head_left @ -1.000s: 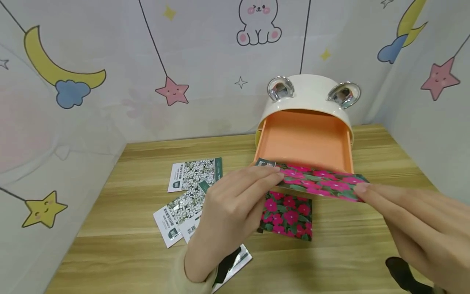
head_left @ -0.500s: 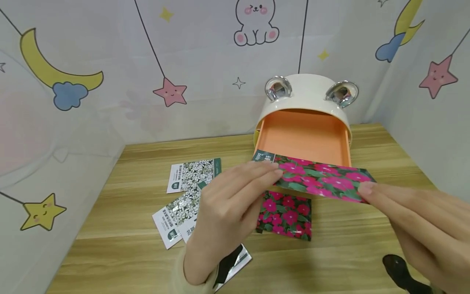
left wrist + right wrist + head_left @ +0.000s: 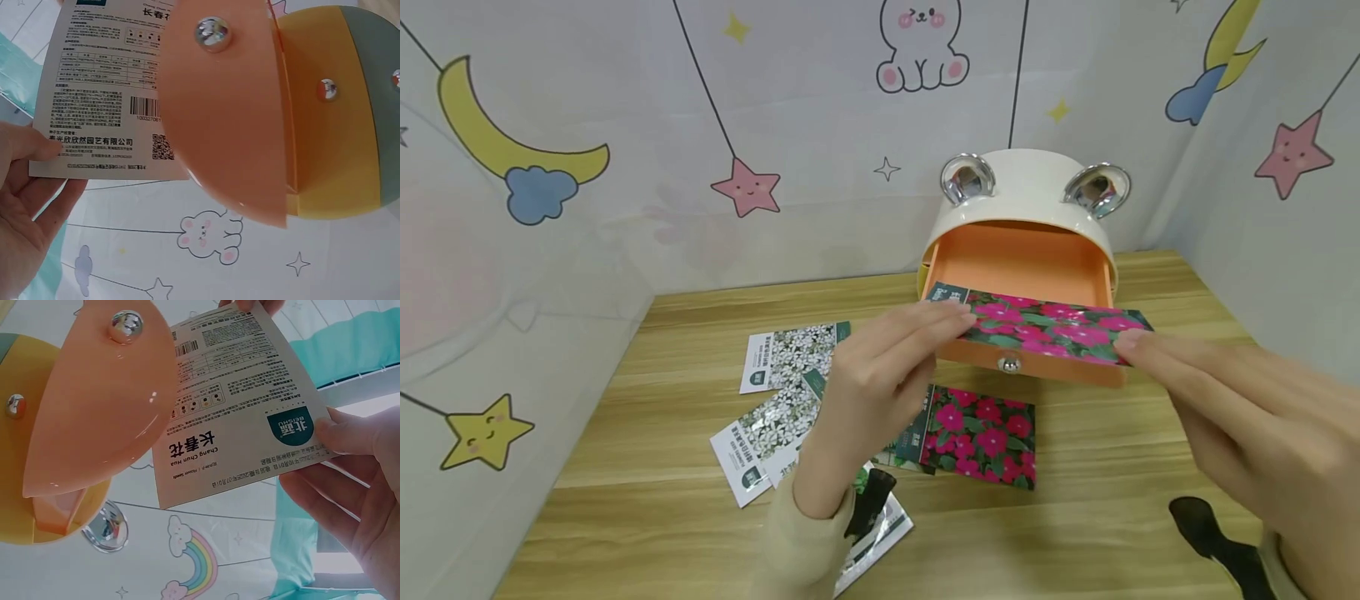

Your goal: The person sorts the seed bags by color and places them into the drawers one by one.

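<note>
So both hands (image 3: 883, 362) (image 3: 1258, 421) pinch the flower packet (image 3: 1048, 329) by opposite ends (probably keeps it flat), drawer (image 3: 1018, 262) between them.

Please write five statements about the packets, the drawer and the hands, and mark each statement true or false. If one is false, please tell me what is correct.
1. The orange drawer is open. True.
2. The held packet shows white flowers on its upper face. False: the flowers there are pink.
3. The left hand and the right hand hold the same packet. True.
4. The held packet lies flat on the table. False: the hands hold it up at the drawer's front.
5. Another pink-flowered packet lies on the table. True.
</note>
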`<action>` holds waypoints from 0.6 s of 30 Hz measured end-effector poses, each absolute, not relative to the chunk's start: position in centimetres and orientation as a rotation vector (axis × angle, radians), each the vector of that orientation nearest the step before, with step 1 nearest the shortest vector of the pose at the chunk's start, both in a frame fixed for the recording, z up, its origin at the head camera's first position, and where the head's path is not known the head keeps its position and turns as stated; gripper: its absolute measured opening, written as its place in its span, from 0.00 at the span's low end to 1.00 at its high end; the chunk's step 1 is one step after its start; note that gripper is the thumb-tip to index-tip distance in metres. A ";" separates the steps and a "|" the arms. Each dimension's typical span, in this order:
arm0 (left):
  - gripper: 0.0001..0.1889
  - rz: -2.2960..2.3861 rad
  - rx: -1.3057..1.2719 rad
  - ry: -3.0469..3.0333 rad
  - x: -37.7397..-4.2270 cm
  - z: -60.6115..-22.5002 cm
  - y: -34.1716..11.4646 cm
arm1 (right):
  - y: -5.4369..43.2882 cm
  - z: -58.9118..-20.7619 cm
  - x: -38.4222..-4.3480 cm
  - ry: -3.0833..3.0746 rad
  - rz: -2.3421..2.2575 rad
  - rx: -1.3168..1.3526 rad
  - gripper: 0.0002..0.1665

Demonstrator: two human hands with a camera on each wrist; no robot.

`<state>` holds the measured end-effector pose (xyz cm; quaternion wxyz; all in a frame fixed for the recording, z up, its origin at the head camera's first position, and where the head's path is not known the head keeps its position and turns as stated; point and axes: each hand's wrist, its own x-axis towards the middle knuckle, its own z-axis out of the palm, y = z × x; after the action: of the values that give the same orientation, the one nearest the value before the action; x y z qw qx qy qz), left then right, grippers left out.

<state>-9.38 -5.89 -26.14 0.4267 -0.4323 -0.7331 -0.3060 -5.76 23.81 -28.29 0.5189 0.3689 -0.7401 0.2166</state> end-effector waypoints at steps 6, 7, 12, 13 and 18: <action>0.20 -0.747 -1.104 -1.862 -10.8 -27.1 -5.9 | 22.5 -27.2 -6.4 -1.743 0.494 0.837 0.14; 0.20 -0.745 -1.105 -1.865 -11.0 -27.3 -5.9 | 22.1 -27.0 -6.5 -1.732 0.497 0.830 0.14; 0.18 -0.747 -1.083 -1.895 -11.8 -27.7 -5.7 | 21.2 -26.5 -7.2 -1.704 0.478 0.814 0.17; 0.18 -0.753 -1.077 -1.908 -11.8 -27.8 -5.7 | 21.1 -26.4 -7.3 -1.707 0.474 0.815 0.18; 0.16 -0.798 -1.055 -1.967 -12.2 -28.1 -5.7 | 20.6 -26.3 -7.9 -1.721 0.485 0.843 0.19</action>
<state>-12.24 -5.71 -28.14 0.3759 -0.4124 -0.7690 -0.3120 -7.90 20.58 -26.26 0.5502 0.3561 -0.7270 0.2048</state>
